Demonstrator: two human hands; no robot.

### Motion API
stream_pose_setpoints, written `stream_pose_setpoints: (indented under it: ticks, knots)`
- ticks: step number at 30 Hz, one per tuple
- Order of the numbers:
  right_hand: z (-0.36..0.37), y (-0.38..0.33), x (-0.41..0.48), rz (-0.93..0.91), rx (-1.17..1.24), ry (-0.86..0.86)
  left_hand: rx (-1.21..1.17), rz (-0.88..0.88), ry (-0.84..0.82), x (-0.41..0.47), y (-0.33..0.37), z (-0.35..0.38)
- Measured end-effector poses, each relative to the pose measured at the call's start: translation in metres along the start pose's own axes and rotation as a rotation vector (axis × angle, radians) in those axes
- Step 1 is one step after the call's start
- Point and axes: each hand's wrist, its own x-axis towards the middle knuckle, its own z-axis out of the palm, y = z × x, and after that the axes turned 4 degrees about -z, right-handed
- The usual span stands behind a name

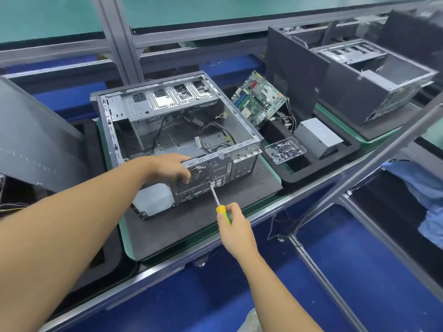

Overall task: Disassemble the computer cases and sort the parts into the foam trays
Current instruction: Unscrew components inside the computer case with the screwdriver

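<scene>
Centrally, an open grey metal computer case (pixel 182 140) lies sideways; left hand (pixel 167 168) grips its near panel, right hand (pixel 233 224) holds a yellow-handled screwdriver (pixel 219 208), shaft running far-left to that panel.

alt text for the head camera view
A person's right hand holds a yellow screwdriver against the back of an open computer case while the left hand holds the case by its fan. A circuit board and screws sit in a foam tray beside it.
</scene>
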Motion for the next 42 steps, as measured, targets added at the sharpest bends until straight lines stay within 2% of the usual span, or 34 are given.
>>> stream_pose_setpoints:
  ticks: [2,4,5,9,12,15,18,21,27,30,34,37,39,42]
  knots:
    - [0.000,0.006,0.002,-0.055,-0.182,0.038,0.003,-0.002,-0.008,0.001,0.000,0.000]
    - [0.000,0.010,0.005,-0.088,-0.217,0.046,0.023,-0.027,-0.003,0.002,-0.001,0.000]
    - [0.000,0.011,0.006,-0.083,-0.170,0.029,0.029,-0.032,-0.001,0.002,-0.001,0.000]
    - [-0.001,0.010,0.008,0.056,0.337,-0.120,0.028,-0.018,-0.006,0.001,0.000,0.000]
    - [-0.003,0.012,0.011,0.173,0.619,-0.219,-0.030,-0.003,-0.007,0.001,-0.002,0.001]
    - [-0.003,0.019,0.014,0.248,0.793,-0.289,-0.061,0.004,-0.009,0.001,-0.004,0.002]
    - [0.000,0.024,0.016,0.264,0.847,-0.293,-0.100,0.008,-0.013,0.002,-0.004,0.002]
    - [0.003,0.022,0.015,0.195,0.649,-0.181,-0.122,-0.005,-0.028,0.001,-0.005,0.002]
    - [0.005,0.017,0.007,-0.037,-0.104,0.110,-0.052,-0.043,-0.023,0.000,-0.002,0.001]
    - [0.006,0.019,0.007,-0.078,-0.240,0.162,-0.044,-0.051,-0.031,0.000,-0.001,0.001]
    - [0.007,0.024,0.008,-0.062,0.050,0.094,-0.076,-0.038,-0.036,-0.002,0.000,0.001]
    - [0.005,0.019,0.009,-0.040,0.140,0.053,-0.122,-0.036,-0.031,-0.002,0.000,0.002]
    - [0.003,0.011,0.010,0.062,0.278,-0.031,-0.128,-0.041,-0.029,0.001,-0.001,0.002]
    - [-0.012,-0.003,0.018,0.323,0.638,-0.223,-0.098,-0.050,-0.017,0.001,-0.001,0.002]
